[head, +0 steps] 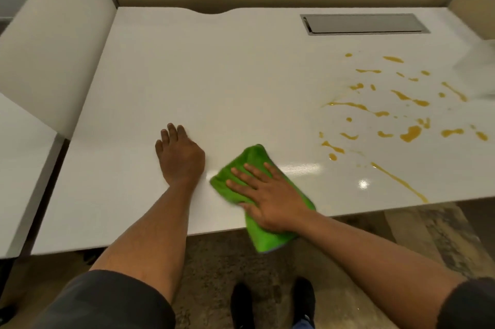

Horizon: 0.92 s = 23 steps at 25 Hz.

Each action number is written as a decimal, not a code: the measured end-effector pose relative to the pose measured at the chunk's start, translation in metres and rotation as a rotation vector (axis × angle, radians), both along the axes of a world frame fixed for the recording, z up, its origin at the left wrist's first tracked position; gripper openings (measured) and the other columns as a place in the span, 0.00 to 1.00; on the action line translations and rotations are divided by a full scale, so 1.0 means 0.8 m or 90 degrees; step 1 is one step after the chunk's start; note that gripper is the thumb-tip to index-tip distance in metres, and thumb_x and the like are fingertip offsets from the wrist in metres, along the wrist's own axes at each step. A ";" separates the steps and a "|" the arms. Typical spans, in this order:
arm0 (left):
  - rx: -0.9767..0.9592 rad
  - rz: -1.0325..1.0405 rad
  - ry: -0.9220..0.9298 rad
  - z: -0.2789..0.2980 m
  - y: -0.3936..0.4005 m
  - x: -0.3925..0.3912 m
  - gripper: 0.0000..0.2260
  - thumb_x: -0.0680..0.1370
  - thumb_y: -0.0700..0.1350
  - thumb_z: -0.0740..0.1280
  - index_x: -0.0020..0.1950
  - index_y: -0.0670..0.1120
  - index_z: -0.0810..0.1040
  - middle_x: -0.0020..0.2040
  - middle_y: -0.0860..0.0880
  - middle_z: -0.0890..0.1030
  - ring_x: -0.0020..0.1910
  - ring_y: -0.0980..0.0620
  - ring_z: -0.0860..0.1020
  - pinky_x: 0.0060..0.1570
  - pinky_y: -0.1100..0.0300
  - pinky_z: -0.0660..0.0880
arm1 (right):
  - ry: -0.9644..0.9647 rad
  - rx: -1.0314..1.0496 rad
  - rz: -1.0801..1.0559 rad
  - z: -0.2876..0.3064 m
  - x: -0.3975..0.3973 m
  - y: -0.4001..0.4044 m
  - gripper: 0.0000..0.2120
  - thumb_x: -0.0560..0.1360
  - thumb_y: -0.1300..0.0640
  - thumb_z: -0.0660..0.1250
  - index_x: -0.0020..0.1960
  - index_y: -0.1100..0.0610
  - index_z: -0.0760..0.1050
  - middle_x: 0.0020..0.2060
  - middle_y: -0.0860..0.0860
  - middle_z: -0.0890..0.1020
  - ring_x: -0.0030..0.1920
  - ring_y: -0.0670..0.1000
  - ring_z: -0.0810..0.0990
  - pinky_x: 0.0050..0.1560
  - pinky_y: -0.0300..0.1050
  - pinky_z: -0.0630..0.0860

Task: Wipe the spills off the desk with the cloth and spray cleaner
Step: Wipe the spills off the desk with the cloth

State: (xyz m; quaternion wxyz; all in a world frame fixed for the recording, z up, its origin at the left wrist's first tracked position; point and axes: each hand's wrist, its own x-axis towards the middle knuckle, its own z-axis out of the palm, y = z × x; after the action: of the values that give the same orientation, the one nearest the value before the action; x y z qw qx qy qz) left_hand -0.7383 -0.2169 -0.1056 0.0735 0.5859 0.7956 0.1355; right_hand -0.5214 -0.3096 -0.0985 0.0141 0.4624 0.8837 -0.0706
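A green cloth [251, 159] lies at the front edge of the white desk [214, 74], with one end hanging over the edge. My right hand [265, 194] presses flat on the cloth, fingers spread. My left hand [179, 157] rests palm down on the bare desk just left of the cloth. Orange-yellow spills [409, 133] are splattered over the right part of the desk, to the right of and beyond the cloth. A blurred pale shape [479, 68] stands at the right edge; I cannot tell whether it is the spray cleaner.
A grey cable hatch [364, 23] is set into the desk at the back right. White divider panels [53, 41] stand along the left side and beige ones at the back. Another white desk [21, 181] adjoins on the left. My dark shoes stand on the carpet below.
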 end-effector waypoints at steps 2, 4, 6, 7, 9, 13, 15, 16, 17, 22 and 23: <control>-0.007 -0.009 0.018 -0.002 -0.001 0.001 0.24 0.80 0.40 0.52 0.76 0.39 0.61 0.78 0.40 0.60 0.78 0.41 0.56 0.75 0.45 0.52 | -0.041 0.006 -0.097 0.003 0.054 0.023 0.26 0.80 0.41 0.45 0.77 0.40 0.46 0.78 0.42 0.49 0.78 0.49 0.46 0.76 0.55 0.41; -0.015 -0.004 0.022 -0.002 0.000 0.002 0.25 0.79 0.40 0.51 0.77 0.39 0.60 0.78 0.39 0.59 0.78 0.40 0.55 0.75 0.45 0.51 | -0.027 0.003 -0.339 0.008 0.071 0.046 0.26 0.81 0.42 0.45 0.78 0.42 0.46 0.78 0.44 0.49 0.78 0.51 0.47 0.75 0.56 0.41; -0.023 -0.002 0.011 -0.002 -0.001 0.003 0.25 0.79 0.40 0.51 0.77 0.38 0.60 0.78 0.39 0.59 0.78 0.40 0.55 0.76 0.44 0.51 | -0.003 0.008 -0.437 0.006 0.045 0.051 0.27 0.80 0.41 0.43 0.78 0.44 0.46 0.79 0.46 0.48 0.78 0.53 0.46 0.75 0.59 0.41; -0.023 -0.004 0.005 -0.001 -0.001 0.003 0.25 0.79 0.40 0.50 0.76 0.38 0.60 0.78 0.40 0.59 0.78 0.39 0.55 0.76 0.44 0.50 | -0.009 0.011 -0.381 0.004 0.031 0.045 0.28 0.79 0.40 0.42 0.78 0.44 0.46 0.79 0.46 0.48 0.78 0.54 0.46 0.75 0.59 0.41; -0.017 -0.012 0.000 0.000 -0.001 0.003 0.24 0.79 0.39 0.50 0.76 0.38 0.61 0.78 0.40 0.61 0.78 0.40 0.55 0.75 0.44 0.50 | -0.031 -0.003 -0.172 0.001 0.038 0.023 0.28 0.79 0.38 0.41 0.77 0.42 0.47 0.78 0.45 0.49 0.78 0.51 0.46 0.75 0.56 0.40; 0.000 -0.051 0.013 0.003 -0.004 0.005 0.24 0.78 0.38 0.50 0.75 0.39 0.63 0.76 0.42 0.65 0.77 0.42 0.59 0.75 0.44 0.52 | -0.028 -0.009 -0.125 0.010 0.120 0.022 0.26 0.80 0.38 0.42 0.77 0.40 0.46 0.78 0.41 0.49 0.78 0.47 0.45 0.76 0.52 0.39; 0.005 -0.061 0.018 0.004 -0.007 0.007 0.24 0.79 0.38 0.49 0.76 0.40 0.62 0.77 0.42 0.65 0.77 0.43 0.59 0.75 0.46 0.53 | -0.033 -0.011 -0.304 0.007 0.128 0.033 0.26 0.80 0.40 0.43 0.78 0.41 0.44 0.78 0.42 0.47 0.78 0.49 0.45 0.76 0.54 0.40; 0.016 -0.066 0.011 0.006 -0.007 0.012 0.24 0.79 0.38 0.49 0.76 0.40 0.63 0.77 0.42 0.65 0.77 0.43 0.60 0.75 0.47 0.53 | -0.016 -0.012 -0.390 0.006 0.120 0.042 0.27 0.81 0.41 0.44 0.78 0.41 0.44 0.78 0.43 0.47 0.78 0.50 0.45 0.76 0.56 0.40; 0.034 -0.079 -0.002 0.009 -0.003 0.022 0.23 0.80 0.38 0.50 0.76 0.39 0.63 0.76 0.41 0.66 0.76 0.43 0.61 0.75 0.47 0.54 | 0.002 -0.016 -0.447 0.007 0.109 0.051 0.27 0.81 0.41 0.43 0.78 0.43 0.43 0.78 0.44 0.46 0.78 0.51 0.45 0.76 0.57 0.40; 0.102 -0.258 -0.064 0.029 0.039 0.121 0.21 0.82 0.40 0.54 0.75 0.39 0.65 0.76 0.41 0.66 0.77 0.45 0.62 0.75 0.52 0.53 | -0.017 -0.007 -0.153 0.003 0.132 0.044 0.28 0.79 0.39 0.41 0.78 0.42 0.45 0.78 0.44 0.47 0.78 0.49 0.43 0.75 0.53 0.37; 0.097 -0.272 -0.078 0.031 0.047 0.138 0.21 0.83 0.40 0.54 0.76 0.39 0.65 0.77 0.42 0.65 0.77 0.45 0.61 0.75 0.53 0.53 | -0.022 -0.011 -0.093 0.006 0.158 0.043 0.27 0.79 0.39 0.41 0.78 0.42 0.45 0.78 0.43 0.48 0.77 0.47 0.43 0.75 0.51 0.37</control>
State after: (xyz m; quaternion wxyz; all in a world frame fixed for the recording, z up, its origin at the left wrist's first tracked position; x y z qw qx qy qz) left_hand -0.6282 -0.1794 -0.0807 0.1046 0.7353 0.6352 0.2120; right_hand -0.3950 -0.2753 -0.0941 0.0281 0.5270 0.8465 -0.0709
